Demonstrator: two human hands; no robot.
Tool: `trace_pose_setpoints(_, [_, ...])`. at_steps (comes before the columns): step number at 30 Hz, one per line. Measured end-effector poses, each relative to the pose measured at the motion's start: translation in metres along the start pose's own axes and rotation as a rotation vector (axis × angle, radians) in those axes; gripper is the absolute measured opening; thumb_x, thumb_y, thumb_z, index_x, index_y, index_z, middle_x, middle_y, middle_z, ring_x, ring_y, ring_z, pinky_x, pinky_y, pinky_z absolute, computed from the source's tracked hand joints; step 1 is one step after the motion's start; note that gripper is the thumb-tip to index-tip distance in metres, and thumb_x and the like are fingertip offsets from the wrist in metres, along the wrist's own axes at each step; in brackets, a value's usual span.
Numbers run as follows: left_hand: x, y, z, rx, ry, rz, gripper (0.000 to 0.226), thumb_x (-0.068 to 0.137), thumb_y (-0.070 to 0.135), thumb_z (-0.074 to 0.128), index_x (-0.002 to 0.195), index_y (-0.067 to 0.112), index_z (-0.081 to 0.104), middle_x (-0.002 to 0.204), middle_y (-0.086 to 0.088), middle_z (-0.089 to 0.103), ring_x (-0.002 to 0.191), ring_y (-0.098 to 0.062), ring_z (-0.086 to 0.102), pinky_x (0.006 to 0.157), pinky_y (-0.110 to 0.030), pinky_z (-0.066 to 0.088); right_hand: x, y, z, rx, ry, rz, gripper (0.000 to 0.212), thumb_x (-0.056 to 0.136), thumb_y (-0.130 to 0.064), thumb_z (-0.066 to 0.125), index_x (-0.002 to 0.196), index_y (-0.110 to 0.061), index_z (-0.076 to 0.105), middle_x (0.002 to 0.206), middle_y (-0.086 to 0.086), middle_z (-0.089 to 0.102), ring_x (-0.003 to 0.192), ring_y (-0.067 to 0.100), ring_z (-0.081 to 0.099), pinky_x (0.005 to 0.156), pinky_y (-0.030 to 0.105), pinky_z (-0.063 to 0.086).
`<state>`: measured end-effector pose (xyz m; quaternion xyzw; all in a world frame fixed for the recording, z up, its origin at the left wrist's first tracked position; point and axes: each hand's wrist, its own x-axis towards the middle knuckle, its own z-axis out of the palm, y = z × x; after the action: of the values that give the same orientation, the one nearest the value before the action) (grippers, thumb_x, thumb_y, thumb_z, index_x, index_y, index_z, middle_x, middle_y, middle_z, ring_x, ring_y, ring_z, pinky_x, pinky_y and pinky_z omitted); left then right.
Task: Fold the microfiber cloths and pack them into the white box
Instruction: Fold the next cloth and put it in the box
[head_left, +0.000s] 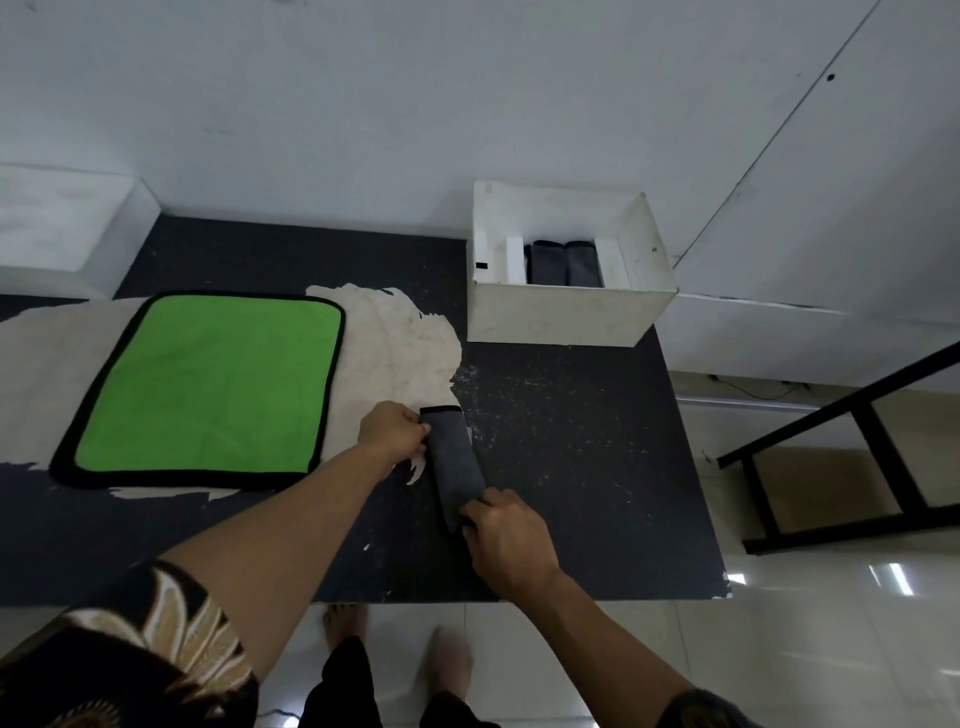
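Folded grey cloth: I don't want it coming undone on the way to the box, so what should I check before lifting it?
1. Both ends held: left hand pinches the far end of the folded grey cloth, right hand grips the near end. Ok.
2. Fold holds as one narrow strip. Ok.
3. White box stands open-topped. Ok.
4. Room beside the two dark cloths inside. Cannot tell.
5. Nothing between cloth and box. Ok.
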<state>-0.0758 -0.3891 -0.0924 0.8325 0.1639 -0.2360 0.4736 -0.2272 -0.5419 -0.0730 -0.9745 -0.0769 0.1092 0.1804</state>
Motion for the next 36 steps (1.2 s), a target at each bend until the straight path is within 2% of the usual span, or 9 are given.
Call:
trace_pose_setpoints(5, [-0.006,0.003,0.001,0.021,0.013,0.048,0.004,0.085,0.012,0.07,0.087,0.009,0.07,0.073,-0.009,0.07,0.071,-0.026,0.071,0.079,-0.042,0.06,0.0,0.0,0.001,-0.019,-0.037,-0.013,0.031,0.098,-0.023,0.049,0.126,-0.022,0.062,0.118,0.003,0.058,0.103,0.021,0.052,0.084,0.028,0.048])
trace_pose_setpoints(8, [-0.016,0.004,0.002,0.175,0.096,0.14,0.018,0.088,0.016,0.063,0.101,0.01,0.074,0.094,-0.011,0.074,0.094,-0.029,0.069,0.087,-0.032,0.053,0.002,0.0,0.0,0.01,0.075,0.037,0.03,0.097,-0.022,0.048,0.124,-0.022,0.062,0.113,0.002,0.052,0.101,0.02,0.05,0.077,0.029,0.049])
trace_pose_setpoints(13, [-0.054,-0.008,0.011,0.199,0.269,0.418,0.032,0.092,0.008,0.054,0.122,0.011,0.065,0.121,-0.009,0.066,0.11,-0.028,0.061,0.088,-0.03,0.046,0.008,0.001,0.0,0.009,0.002,0.082,0.062,0.09,-0.017,0.061,0.146,-0.021,0.036,0.143,0.008,0.027,0.12,0.027,0.043,0.091,0.036,0.052])
trace_pose_setpoints(17, [-0.069,-0.034,0.023,0.624,0.072,0.584,0.049,0.098,0.025,0.047,0.147,0.025,0.04,0.161,-0.003,0.02,0.143,-0.027,0.023,0.111,-0.042,0.026,0.014,-0.002,0.0,-0.045,-0.108,0.104,0.072,0.088,-0.018,0.063,0.151,-0.022,0.027,0.148,0.01,0.021,0.125,0.032,0.039,0.098,0.041,0.048])
trace_pose_setpoints(19, [-0.067,-0.045,0.025,0.846,-0.04,0.552,0.055,0.101,0.034,0.037,0.153,0.03,0.02,0.164,0.0,-0.006,0.148,-0.028,0.003,0.115,-0.047,0.015,0.014,-0.003,0.001,-0.057,-0.101,0.105,0.073,0.088,-0.017,0.063,0.151,-0.021,0.027,0.147,0.01,0.021,0.124,0.031,0.04,0.098,0.04,0.048])
trace_pose_setpoints(22, [-0.064,-0.052,0.019,0.999,-0.097,0.54,0.063,0.101,0.041,0.031,0.155,0.029,0.002,0.162,0.001,-0.016,0.149,-0.03,-0.006,0.116,-0.051,0.007,0.014,-0.003,0.003,-0.09,-0.099,0.097,0.072,0.089,-0.019,0.063,0.151,-0.022,0.026,0.147,0.009,0.021,0.124,0.03,0.041,0.098,0.038,0.048])
trace_pose_setpoints(27, [-0.06,-0.045,0.014,1.045,0.003,0.527,0.063,0.1,0.049,0.029,0.155,0.023,0.011,0.162,-0.008,0.006,0.147,-0.033,0.007,0.116,-0.049,0.012,0.018,-0.003,-0.002,-0.138,-0.14,0.083,0.072,0.087,-0.022,0.066,0.149,-0.021,0.03,0.143,0.01,0.024,0.123,0.029,0.039,0.099,0.039,0.046])
trace_pose_setpoints(31, [-0.068,-0.039,0.016,0.993,0.134,0.504,0.057,0.096,0.054,0.037,0.144,0.023,0.04,0.143,-0.01,0.038,0.13,-0.03,0.034,0.104,-0.043,0.029,0.022,-0.003,-0.006,-0.107,-0.127,0.095,0.059,0.088,-0.027,0.064,0.141,-0.024,0.038,0.137,0.01,0.03,0.118,0.03,0.042,0.095,0.041,0.046])
trace_pose_setpoints(36, [-0.082,-0.037,0.018,0.722,0.294,0.619,0.029,0.089,0.027,0.057,0.116,0.019,0.056,0.117,-0.004,0.051,0.097,-0.023,0.055,0.078,-0.034,0.046,0.028,-0.003,-0.011,0.114,0.019,0.205,0.037,0.091,-0.034,0.063,0.12,-0.019,0.046,0.126,0.007,0.039,0.11,0.024,0.049,0.09,0.037,0.05])
